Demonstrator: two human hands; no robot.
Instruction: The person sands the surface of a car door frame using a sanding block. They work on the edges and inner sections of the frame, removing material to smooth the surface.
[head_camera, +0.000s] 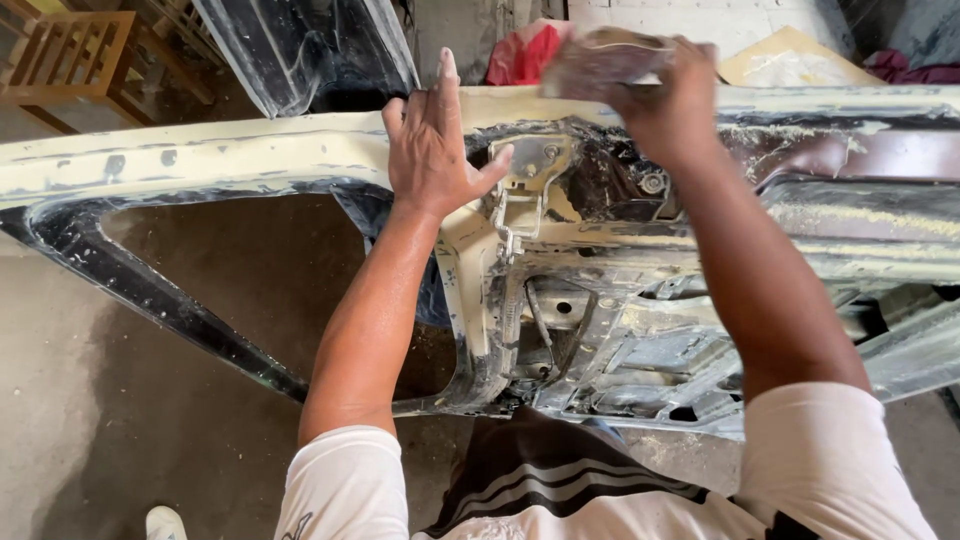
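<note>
A car door (200, 160) lies across the view, its top edge coated in pale cream filler and its inner metal frame bare and dusty. My left hand (432, 150) rests flat on the cream edge with fingers spread, holding nothing. My right hand (668, 100) grips a worn sanding block (600, 62), blurred, pressed on the same edge further right. The window opening shows the floor through it on the left.
A wooden chair (68, 58) stands at the top left. A clear plastic sheet (300, 45) hangs behind the door. A red bag (525, 50) and cardboard (790, 58) lie beyond it. The concrete floor (110, 400) spreads below left, with my shoe (164, 522) on it.
</note>
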